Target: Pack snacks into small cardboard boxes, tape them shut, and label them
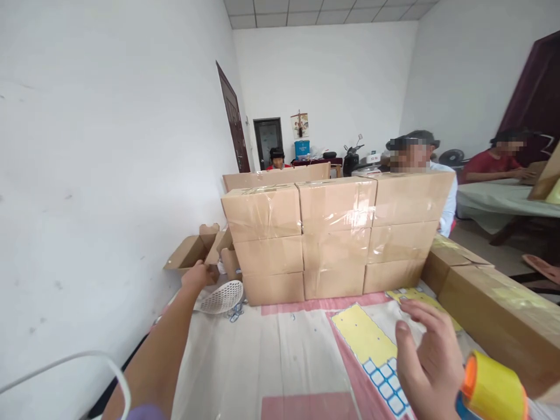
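Observation:
At the left, my left hand reaches out to the open cardboard boxes by the wall. Its fingers look closed at a box edge, though they are partly hidden. Just beside that forearm lies a white perforated basket. My right hand is raised over the cloth-covered table at the lower right, fingers apart and holding nothing. A yellow tape roll with an orange core sits at my right wrist; I cannot tell whether it encircles it.
Taped cardboard boxes form a wall three high across the tablecloth. More closed boxes line the right edge. A white cable curves at lower left. One person sits behind the stack; others sit farther back.

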`<action>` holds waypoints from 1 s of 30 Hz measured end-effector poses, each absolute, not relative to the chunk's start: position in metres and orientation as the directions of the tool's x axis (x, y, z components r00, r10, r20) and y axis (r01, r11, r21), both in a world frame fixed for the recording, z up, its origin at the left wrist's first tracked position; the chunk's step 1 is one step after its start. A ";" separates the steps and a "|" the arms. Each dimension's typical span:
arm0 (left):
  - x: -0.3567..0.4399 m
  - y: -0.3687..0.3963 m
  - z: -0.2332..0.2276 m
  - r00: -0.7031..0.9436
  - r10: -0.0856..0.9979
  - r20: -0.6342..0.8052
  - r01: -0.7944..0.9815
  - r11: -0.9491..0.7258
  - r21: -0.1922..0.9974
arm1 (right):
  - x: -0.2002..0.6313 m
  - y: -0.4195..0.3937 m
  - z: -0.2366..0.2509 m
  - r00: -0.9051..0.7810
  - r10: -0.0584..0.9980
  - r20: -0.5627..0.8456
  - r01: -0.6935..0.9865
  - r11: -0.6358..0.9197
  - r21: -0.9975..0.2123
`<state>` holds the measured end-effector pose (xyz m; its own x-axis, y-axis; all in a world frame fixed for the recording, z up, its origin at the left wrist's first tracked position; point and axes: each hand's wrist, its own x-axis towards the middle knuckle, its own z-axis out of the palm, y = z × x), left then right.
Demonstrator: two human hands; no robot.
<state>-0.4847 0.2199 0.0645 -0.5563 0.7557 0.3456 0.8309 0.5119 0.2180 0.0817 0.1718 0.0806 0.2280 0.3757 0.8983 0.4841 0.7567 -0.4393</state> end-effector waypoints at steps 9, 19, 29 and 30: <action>-0.412 0.060 0.110 -0.518 0.138 0.844 0.832 0.313 0.459 | 0.058 0.141 0.096 0.113 0.459 0.881 0.292 0.832 -0.471; -0.298 -0.073 0.014 -0.536 0.606 0.587 0.542 -0.287 0.790 | 0.051 0.114 0.021 -0.670 0.695 0.260 0.154 0.472 -0.868; -0.307 -0.010 0.017 -0.484 0.767 0.422 0.398 -0.237 0.886 | -0.002 0.145 -0.005 -0.642 0.746 0.178 -0.056 0.186 -0.981; -0.322 0.007 0.018 -0.623 0.667 0.409 0.392 -0.187 0.901 | -0.005 0.147 -0.008 -0.608 0.770 0.196 -0.053 0.207 -0.977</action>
